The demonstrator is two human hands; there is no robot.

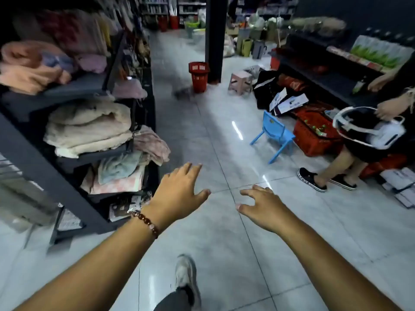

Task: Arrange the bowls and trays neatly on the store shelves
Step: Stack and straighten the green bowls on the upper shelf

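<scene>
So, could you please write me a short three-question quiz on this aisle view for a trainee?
1. True or false: the left hand and the right hand both hold nothing.
2. Which wrist wears the bead bracelet: A) left, B) right, C) neither?
3. Fill in: the small chair on the floor, right of the aisle, is coloured ____.

Key
1. True: both hands are held out over the floor with fingers spread.
2. A.
3. Blue. It stands beside a red basket, across the aisle from the shelf of folded towels.
</scene>
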